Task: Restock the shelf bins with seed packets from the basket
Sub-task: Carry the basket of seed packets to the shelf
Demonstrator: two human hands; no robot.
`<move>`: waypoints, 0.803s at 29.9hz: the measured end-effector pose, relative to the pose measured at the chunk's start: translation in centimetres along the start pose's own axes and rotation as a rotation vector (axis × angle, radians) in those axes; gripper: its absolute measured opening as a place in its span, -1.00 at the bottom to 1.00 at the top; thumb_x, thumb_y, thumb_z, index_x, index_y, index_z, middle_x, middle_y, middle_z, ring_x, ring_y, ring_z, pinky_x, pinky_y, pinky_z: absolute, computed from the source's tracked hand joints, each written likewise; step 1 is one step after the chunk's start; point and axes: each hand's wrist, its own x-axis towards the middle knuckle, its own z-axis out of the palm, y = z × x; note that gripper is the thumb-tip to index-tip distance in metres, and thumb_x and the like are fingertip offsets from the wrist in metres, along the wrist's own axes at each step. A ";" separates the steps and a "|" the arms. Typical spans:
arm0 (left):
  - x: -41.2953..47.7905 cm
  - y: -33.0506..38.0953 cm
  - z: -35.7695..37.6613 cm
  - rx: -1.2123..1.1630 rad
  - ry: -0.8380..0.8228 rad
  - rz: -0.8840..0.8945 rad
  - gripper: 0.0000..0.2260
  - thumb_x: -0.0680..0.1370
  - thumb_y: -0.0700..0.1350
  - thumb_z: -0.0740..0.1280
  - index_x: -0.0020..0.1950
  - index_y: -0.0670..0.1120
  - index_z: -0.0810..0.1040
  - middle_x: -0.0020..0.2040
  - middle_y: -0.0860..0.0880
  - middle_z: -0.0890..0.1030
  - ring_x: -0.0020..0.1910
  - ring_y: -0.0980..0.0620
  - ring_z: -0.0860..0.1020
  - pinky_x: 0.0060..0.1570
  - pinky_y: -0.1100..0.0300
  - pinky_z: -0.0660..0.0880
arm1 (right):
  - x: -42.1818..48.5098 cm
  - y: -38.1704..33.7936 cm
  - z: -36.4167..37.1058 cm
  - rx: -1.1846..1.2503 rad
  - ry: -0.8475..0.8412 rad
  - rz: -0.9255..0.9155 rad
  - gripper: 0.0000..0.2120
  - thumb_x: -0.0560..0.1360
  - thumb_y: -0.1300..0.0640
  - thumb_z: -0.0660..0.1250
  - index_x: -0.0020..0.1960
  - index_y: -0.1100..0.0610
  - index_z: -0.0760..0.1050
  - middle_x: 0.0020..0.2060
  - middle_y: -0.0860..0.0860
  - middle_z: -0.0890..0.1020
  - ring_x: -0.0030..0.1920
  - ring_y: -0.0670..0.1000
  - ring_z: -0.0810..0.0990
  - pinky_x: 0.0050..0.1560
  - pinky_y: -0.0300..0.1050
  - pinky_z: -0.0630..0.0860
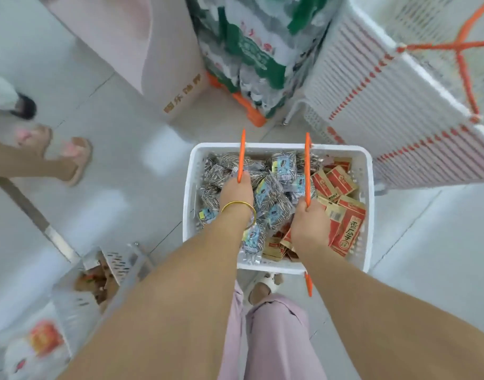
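Observation:
A white plastic basket (369,204) hangs in front of me above the floor. It holds clear seed packets with blue labels (283,165) on its left side and red-and-gold packets (342,182) on its right. My left hand (236,193), with a gold bangle on the wrist, grips the left orange handle (242,152). My right hand (309,223) grips the right orange handle (307,160). Both arms reach straight down to the basket.
A tall stack of white baskets (386,105) with orange handles stands at the right. Green-and-white bagged goods (249,50) sit ahead on an orange base. A shelf bin (109,272) with snacks is at lower left. Another person's sandalled feet (70,157) stand at left.

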 end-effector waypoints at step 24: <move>18.5 -8.6 -40.6 -0.528 0.490 -0.481 -0.64 0.62 0.03 0.10 -0.25 -0.15 0.46 -0.34 -0.06 0.42 -0.41 0.01 0.34 -0.35 0.16 0.31 | -11.4 -36.2 31.0 -0.532 -0.443 -0.596 -0.68 0.65 -0.01 0.00 -0.08 0.18 0.37 -0.32 0.01 0.43 -0.26 0.06 0.50 -0.24 -0.03 0.48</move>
